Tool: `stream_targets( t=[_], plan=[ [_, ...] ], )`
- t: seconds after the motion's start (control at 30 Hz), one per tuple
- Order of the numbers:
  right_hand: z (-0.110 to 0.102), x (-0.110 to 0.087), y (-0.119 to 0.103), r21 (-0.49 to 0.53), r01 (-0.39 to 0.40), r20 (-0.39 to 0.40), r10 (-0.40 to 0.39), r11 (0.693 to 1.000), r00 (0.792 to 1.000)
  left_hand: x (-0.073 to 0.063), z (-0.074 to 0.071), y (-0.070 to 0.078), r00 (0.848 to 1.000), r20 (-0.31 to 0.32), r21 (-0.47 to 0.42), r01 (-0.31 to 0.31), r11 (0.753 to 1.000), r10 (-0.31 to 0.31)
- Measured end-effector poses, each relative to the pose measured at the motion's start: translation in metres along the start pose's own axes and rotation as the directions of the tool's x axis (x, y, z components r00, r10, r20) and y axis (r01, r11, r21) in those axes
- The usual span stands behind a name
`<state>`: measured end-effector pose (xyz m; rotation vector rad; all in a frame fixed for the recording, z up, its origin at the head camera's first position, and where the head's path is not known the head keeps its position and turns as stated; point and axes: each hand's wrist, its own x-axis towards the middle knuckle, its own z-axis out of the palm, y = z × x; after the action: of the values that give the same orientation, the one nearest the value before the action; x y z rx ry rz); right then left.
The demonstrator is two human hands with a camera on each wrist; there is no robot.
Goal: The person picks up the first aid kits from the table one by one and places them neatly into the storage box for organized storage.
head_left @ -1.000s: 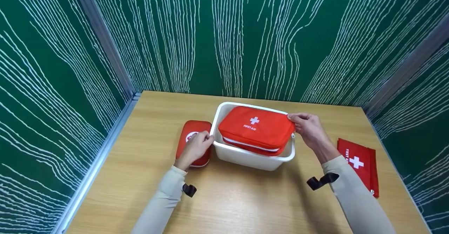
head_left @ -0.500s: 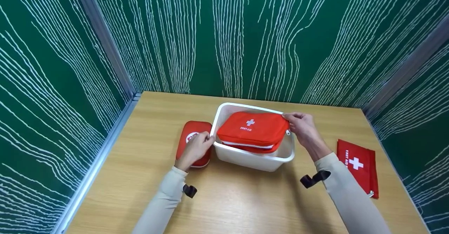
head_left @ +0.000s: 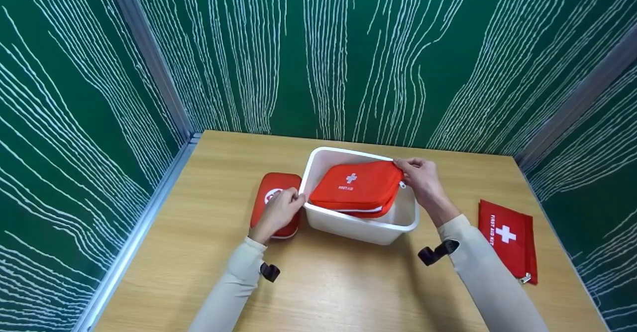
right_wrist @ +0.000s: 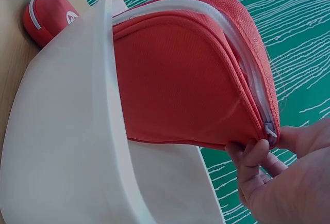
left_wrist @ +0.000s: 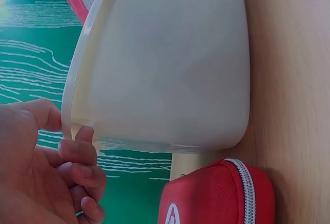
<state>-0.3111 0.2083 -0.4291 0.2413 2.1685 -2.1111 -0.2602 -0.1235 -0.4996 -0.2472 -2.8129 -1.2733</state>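
Note:
A red first aid pouch (head_left: 356, 185) with a white cross lies tilted inside the white plastic bin (head_left: 348, 226), its right end raised. My right hand (head_left: 419, 175) pinches the pouch's back right corner beside the zipper pull; in the right wrist view, thumb and fingers (right_wrist: 252, 154) close on that corner above the rim. At the bin's left side my left hand (head_left: 279, 210) grips the rim, thumb on one side and fingertips (left_wrist: 85, 133) on the other in the left wrist view. Under that hand in the head view lies a red hard case (head_left: 264, 192) with a round white emblem.
A flat red first aid kit pouch (head_left: 507, 240) lies at the right of the wooden table (head_left: 318, 292), partly behind the right sleeve. Green walls (head_left: 288, 53) with white wavy lines enclose the back and sides.
My right hand has moved left and slightly toward me with the pouch's corner, and the pouch has sunk lower and shifted left in the bin. The left hand stays on the rim.

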Motion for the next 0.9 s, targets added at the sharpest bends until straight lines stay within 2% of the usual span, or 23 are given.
stream_targets(
  t=[0.37,0.6,0.9],
  plan=[
    [0.005,0.0,0.002,-0.152,0.016,0.045,-0.009,0.988,0.999,0.0,-0.001,0.0,0.999,0.027,-0.029,0.033,0.999,-0.032],
    [0.008,0.001,0.005,-0.186,0.05,0.062,-0.039,0.981,0.997,0.0,-0.001,-0.001,0.999,0.026,-0.032,0.036,0.999,-0.035],
    [0.007,0.004,0.012,-0.351,0.122,0.027,-0.12,0.928,0.992,0.001,0.0,-0.001,1.0,0.007,-0.023,0.019,1.0,-0.019]
  ],
)
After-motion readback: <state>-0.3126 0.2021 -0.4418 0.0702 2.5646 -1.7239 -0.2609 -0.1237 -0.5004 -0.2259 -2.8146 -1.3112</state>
